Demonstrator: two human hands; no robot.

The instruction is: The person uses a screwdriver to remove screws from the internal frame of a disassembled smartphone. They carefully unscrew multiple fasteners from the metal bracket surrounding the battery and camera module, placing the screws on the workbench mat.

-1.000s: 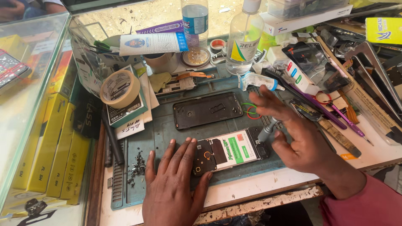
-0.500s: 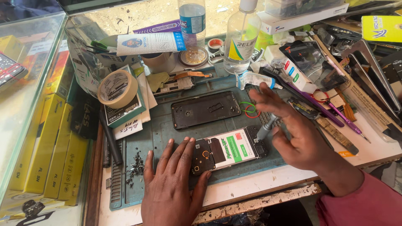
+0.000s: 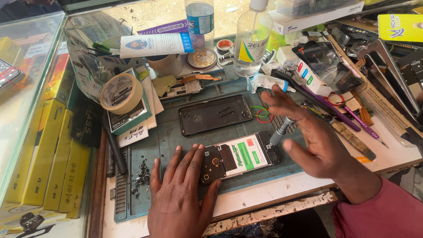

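My left hand lies flat, pinning the opened black phone with white battery on the teal mat; right hand grips a grey screwdriver. Light, fragile board: hold edges.

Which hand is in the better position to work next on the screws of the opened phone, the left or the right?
Probably the right hand: its grip holds the screwdriver, whose tip is at the end of the opened phone. The left hand lies flat, pressing the phone's other end on the mat, and holds no tool.
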